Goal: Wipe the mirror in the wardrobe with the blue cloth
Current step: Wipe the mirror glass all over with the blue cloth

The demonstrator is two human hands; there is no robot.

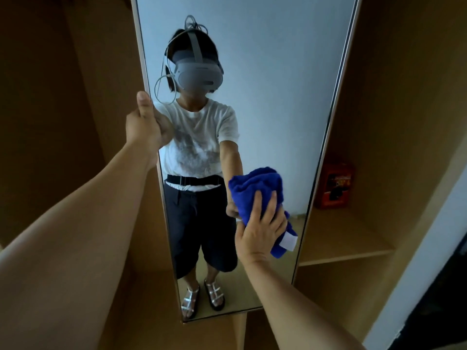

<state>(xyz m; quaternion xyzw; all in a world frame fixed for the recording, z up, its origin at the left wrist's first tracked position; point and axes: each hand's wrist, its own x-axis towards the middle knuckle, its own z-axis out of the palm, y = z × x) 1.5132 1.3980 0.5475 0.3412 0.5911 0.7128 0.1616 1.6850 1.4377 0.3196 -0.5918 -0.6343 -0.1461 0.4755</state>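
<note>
Head-cam view looking down at a tall, narrow mirror w/ a thin pale frame, standing inside a brown wooden wardrobe. The left hand grips the mirror's left edge abt a third of the way down: thumb up along the frame, fingers wrapped round onto the glass side, closed tight on the edge. The right hand presses a bunched blue cloth flat against the glass in the lower right part of the mirror; fingers spread over the cloth, palm on it, so the hand is clamped on the cloth against the mirror. A white tag shows at the cloth's lower end, just right of the hand. Both bare forearms reach in from the bottom of the view. The glass reflects a person in a white T-shirt, dark shorts, silver sandals & a grey headset, w/ a pale wall behind. Right of the mirror, a wardrobe shelf holds a red box near the mirror's frame
</note>
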